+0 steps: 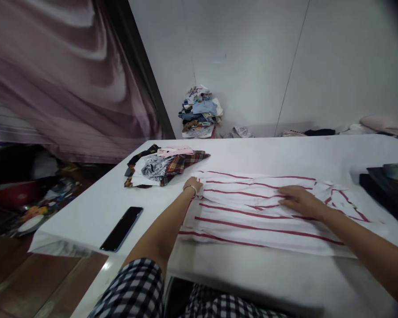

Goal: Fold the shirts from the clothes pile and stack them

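A white shirt with red stripes lies spread across the table in front of me, its right end bunched up. My left hand, with a bracelet at the wrist, is at the shirt's far left corner, and its fingers look closed on the cloth edge. Over the right half of the shirt is my right hand. Its fingers are stretched out and touch the striped cloth from above.
The white table bears a black phone, a small heap of clothes at back left and dark folded clothes at right. Beyond it stands a tall clothes stack against the wall. A purple curtain hangs left.
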{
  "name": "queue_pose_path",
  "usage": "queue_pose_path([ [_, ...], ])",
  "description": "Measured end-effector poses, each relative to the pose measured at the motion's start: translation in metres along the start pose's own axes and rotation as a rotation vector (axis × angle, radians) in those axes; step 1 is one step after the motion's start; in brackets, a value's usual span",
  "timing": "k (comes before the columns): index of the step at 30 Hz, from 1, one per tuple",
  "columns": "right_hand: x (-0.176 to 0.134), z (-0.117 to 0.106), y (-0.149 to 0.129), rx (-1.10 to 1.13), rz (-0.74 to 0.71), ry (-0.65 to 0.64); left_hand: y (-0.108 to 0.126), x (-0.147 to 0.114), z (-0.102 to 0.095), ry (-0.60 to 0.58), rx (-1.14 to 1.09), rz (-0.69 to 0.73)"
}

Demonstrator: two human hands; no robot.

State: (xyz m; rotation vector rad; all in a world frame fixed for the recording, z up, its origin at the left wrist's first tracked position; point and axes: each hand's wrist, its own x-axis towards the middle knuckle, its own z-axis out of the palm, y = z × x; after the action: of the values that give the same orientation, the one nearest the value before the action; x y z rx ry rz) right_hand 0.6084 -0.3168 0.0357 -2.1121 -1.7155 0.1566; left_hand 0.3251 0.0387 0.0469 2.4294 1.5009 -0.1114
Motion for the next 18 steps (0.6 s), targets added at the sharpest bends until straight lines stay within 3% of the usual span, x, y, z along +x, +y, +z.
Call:
queue_pose_path([
  [4, 0.003, 0.010, -0.020, -0.042, -0.102, -0.034, 0.000, 0.004, -0.004, -0.014, 0.011, 0.039],
  [8, -0.002, 0.008, -0.032, -0.045, -0.068, -0.005, -0.003, 0.006, -0.017, -0.007, -0.007, 0.038],
  [12, -0.003, 0.016, -0.050, -0.061, -0.125, -0.039, -0.002, 0.006, -0.027, 0.003, -0.052, 0.040],
  [18, 0.014, 0.032, -0.056, -0.067, -0.102, -0.056, 0.002, -0.003, -0.028, 0.032, -0.103, -0.001],
])
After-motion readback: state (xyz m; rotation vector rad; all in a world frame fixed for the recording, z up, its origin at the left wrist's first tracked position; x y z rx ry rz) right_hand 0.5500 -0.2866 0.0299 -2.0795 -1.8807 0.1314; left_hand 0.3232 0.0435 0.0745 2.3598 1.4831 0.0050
